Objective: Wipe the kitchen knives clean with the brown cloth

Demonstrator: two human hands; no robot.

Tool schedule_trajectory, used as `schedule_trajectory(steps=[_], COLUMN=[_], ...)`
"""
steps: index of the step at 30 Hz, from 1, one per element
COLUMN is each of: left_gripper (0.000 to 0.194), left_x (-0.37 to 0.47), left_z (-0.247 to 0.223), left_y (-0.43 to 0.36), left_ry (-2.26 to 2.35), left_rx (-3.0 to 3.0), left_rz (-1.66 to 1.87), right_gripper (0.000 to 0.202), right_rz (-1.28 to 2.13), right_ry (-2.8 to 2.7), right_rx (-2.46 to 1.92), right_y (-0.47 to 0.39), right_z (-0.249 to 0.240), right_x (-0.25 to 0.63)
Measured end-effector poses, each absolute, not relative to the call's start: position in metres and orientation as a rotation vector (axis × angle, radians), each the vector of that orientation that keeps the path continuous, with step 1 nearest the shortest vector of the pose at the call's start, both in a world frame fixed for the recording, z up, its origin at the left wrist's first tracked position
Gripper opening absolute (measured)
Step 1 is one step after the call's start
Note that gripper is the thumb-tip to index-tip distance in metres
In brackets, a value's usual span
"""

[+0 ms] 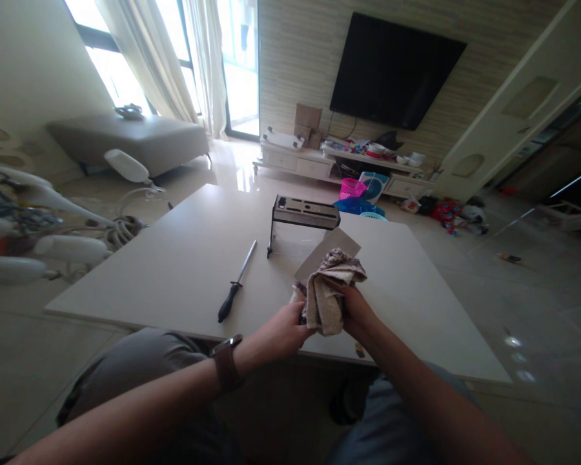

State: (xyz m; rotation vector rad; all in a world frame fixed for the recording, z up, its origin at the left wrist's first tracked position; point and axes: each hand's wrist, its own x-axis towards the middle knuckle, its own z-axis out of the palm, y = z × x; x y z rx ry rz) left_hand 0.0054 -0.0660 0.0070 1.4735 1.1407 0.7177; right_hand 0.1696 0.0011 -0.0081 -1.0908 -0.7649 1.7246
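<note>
A brown and beige patterned cloth point(329, 297) is bunched between my two hands above the table's near edge. From behind it sticks out a flat grey rectangular blade point(325, 252), like that of a cleaver; its handle is hidden. My left hand point(288, 326), below a wristwatch, is closed at the cloth's lower left side. On the right side, my right hand point(357, 310) is closed on the cloth, its fingers mostly covered. A honing steel point(237, 284) with a black handle lies left of my hands. Beyond the blade stands a knife block point(305, 213) with a slotted dark top and clear front.
The white table point(184, 258) stretches out before my knees. A small figure sticker point(359, 350) is near its front edge. White lamp arms point(62, 248) stand at the left. Past the table are a pink basket point(352, 188), a low TV cabinet point(295, 161) and a grey bench point(130, 139).
</note>
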Motion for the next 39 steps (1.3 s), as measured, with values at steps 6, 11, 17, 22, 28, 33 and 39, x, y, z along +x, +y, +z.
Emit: schedule_trajectory(steps=[6,11,17,22,28,33,39], left_gripper=[0.031,0.030,0.035,0.035,0.038,0.039,0.044], left_x=[0.0053,0.0057,0.0059,0.0053,0.0058,0.0058,0.0056], left_z=[0.0055,0.0044,0.0026,0.0017,0.0043,0.0033,-0.0010], left_y=[-0.0662,-0.0654,-0.0650,-0.0654,-0.0661,-0.0657,-0.0653], left_ry=[1.144,1.144,1.109,1.126,1.114,1.121,1.083], left_rx=[1.473,1.483,1.492,1.498,1.484,1.479,1.490], left_rz=[0.722,0.737,0.761,0.759,0.750,0.739,0.786], right_gripper=[0.041,0.041,0.040,0.040,0.041,0.041,0.038], right_rz=[1.723,1.721,1.723,1.728,1.732,1.727,1.722], right_ry=[-0.759,-0.750,-0.757,-0.771,-0.754,-0.752,-0.768], right_rx=[-1.111,-1.096,-1.097,-1.096,-1.116,-1.102,-1.090], right_y=[0.0003,0.0002,0.0002,0.0008,0.0014,0.0000,-0.0010], right_z=[-0.0068,-0.0080,-0.0076,-0.0084,-0.0090,-0.0063,-0.0060], right_x=[0.1692,0.1689,0.1689,0.1695,0.1704,0.1689,0.1681])
